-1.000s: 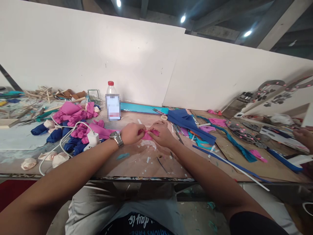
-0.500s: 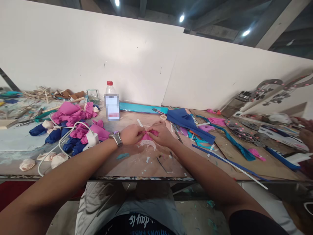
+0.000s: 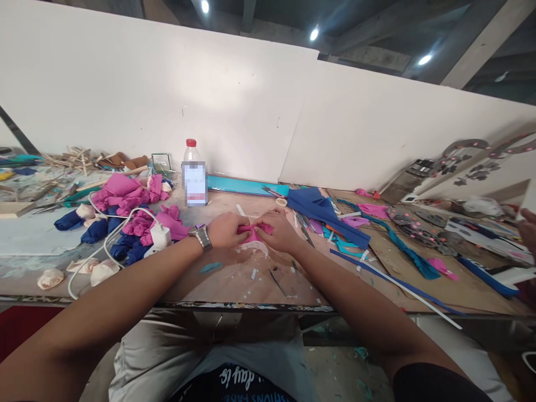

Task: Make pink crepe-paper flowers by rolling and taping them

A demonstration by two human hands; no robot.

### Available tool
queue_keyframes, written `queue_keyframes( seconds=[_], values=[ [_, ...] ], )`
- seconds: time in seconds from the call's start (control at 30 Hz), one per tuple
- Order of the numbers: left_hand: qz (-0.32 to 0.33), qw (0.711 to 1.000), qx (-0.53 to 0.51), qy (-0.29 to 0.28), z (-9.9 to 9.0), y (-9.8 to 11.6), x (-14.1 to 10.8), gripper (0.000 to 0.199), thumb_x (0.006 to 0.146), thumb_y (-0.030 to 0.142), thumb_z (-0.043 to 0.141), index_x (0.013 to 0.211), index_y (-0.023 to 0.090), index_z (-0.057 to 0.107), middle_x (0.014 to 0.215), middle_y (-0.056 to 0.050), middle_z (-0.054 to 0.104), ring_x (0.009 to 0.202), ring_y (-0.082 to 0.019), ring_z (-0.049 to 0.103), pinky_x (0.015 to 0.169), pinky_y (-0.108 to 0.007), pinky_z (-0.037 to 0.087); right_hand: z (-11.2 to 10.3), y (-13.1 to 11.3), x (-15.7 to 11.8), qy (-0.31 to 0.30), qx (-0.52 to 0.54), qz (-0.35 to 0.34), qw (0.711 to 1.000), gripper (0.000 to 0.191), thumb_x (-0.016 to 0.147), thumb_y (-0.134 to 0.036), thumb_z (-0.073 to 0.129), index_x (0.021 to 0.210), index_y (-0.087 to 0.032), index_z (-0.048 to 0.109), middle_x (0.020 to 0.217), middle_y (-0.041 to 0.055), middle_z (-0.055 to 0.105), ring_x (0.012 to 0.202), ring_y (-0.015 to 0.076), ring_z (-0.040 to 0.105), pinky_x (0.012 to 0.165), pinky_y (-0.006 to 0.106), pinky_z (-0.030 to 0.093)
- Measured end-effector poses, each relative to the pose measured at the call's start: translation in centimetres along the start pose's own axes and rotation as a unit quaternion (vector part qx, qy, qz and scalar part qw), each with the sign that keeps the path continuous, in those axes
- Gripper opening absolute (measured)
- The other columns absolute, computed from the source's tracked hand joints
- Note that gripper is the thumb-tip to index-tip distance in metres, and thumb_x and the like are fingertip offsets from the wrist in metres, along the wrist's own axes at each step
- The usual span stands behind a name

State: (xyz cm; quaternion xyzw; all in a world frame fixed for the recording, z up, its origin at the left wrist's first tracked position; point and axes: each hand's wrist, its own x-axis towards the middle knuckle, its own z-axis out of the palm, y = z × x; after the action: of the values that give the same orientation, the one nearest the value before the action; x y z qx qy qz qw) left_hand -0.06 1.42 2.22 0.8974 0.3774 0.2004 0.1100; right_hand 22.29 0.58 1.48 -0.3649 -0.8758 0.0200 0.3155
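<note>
A piece of pink crepe paper (image 3: 248, 233) is stretched between my two hands above the middle of the bench. My left hand (image 3: 227, 229), with a metal watch at the wrist, has its fingers closed on the left end. From the other side my right hand (image 3: 277, 230) pinches the paper with thumb and fingers. Part of the paper is hidden by the fingers. Just below it, a white curved scrap (image 3: 260, 245) lies on the bench (image 3: 234, 282).
To the left are pink paper rolls (image 3: 121, 190), dark blue rolls (image 3: 94, 230) and a white charger (image 3: 159, 237) with its cable. Behind stands a red-capped bottle (image 3: 191, 153). On the right lie blue paper (image 3: 312, 204) and a long white strip (image 3: 419, 296). Another person's hand (image 3: 528, 229) shows far right.
More of the pink paper shows between my hands, now rolled or folded along its upper edge. Both hands stay in nearly the same place; the view has shifted slightly.
</note>
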Motion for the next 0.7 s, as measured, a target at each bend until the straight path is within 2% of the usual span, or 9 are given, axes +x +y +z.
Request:
queue_keyframes(
  seconds=[0.33,0.53,0.7],
  values=[
    [-0.025,0.997,0.078,0.002,-0.05,0.21,-0.16,0.017,0.085,0.034,0.061,0.08,0.021,0.07,0.075,-0.007,0.071,0.07,-0.022,0.062,0.061,-0.031,0.031,0.09,-0.21,-0.05,-0.026,-0.002,0.007,1.0,0.011,0.094,-0.028,0.063,0.091,-0.023,0.072,0.088,0.0026,0.078,0.089,0.0213,0.066,0.096,0.043,0.03],
    [-0.011,0.997,0.07,-0.007,-0.07,0.17,-0.17,0.024,0.091,0.04,0.058,0.086,0.021,0.073,0.077,-0.007,0.072,0.071,-0.021,0.063,0.062,-0.03,0.031,-0.06,-0.27,-0.01,-0.027,-0.003,0.006,1.0,0.016,0.097,-0.031,0.061,0.091,-0.023,0.074,0.087,0.0032,0.077,0.086,0.0206,0.064,0.095,0.042,0.03],
    [-0.02,0.998,0.062,-0.015,-0.09,0.09,-0.05,0.03,0.092,0.042,0.058,0.075,0.02,0.069,0.07,-0.006,0.069,0.065,-0.02,0.058,0.06,-0.031,0.027,-0.03,-0.26,0.02,-0.025,-0.002,0.005,1.0,0.014,0.095,-0.029,0.063,0.089,-0.022,0.074,0.086,0.0027,0.077,0.087,0.0205,0.065,0.095,0.042,0.031]
  ],
)
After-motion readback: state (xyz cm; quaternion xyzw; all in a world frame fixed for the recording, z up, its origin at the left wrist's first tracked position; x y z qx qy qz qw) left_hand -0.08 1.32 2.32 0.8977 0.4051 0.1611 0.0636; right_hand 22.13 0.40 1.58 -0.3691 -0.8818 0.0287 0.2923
